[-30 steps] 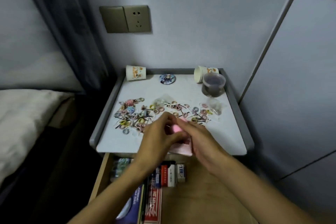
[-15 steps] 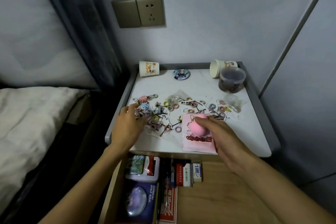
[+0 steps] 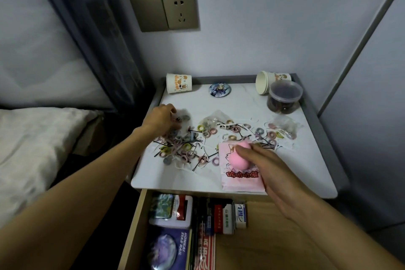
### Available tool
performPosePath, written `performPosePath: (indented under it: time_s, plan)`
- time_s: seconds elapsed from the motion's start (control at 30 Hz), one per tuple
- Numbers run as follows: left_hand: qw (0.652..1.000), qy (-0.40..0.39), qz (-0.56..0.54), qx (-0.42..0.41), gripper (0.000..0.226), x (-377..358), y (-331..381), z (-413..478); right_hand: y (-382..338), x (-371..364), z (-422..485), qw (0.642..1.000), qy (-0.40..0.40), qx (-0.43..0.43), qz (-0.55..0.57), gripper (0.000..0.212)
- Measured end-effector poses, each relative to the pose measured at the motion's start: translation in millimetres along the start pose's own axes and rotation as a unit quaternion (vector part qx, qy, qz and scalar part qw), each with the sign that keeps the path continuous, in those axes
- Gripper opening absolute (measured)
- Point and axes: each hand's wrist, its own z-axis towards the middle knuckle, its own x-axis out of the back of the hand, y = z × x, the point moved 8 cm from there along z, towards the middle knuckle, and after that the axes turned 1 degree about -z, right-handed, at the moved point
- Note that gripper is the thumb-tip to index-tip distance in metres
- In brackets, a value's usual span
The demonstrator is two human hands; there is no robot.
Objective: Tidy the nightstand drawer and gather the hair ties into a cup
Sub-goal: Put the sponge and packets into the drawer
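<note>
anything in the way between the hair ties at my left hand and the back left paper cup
Nothing visible. Only bare tabletop lies between the left hand, at the hair ties, and the paper cup.

Both bare arms reach forward, the hands well apart.
The left hand is stretched far out to the left, its back turned up and its fingers curled downward; whether they pinch anything cannot be told. The right hand sits nearer, its forearm coming in from the lower right, thumb and fingers wrapped round a pink beauty sponge.
</note>
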Motion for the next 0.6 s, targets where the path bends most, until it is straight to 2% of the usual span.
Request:
performPosePath:
  time_s: [0.17,0.3,0.47,0.6]
  plan:
    - [0.996,-0.035,-0.078,0.034,0.039,-1,-4,14,1,-4,0,1.0,-0.006,-0.002,-0.013,0.037]
    - [0.997,-0.038,-0.058,0.02,0.032,1,4,19,-1,-5,0,1.0,-0.009,0.005,-0.01,0.037]
    - [0.999,-0.005,-0.044,0.002,0.027,10,10,20,4,-1,1,1.0,0.001,-0.001,-0.014,0.034]
    - [0.997,0.065,-0.045,0.006,0.02,17,3,17,5,-3,0,1.0,0.001,-0.003,-0.019,0.046]
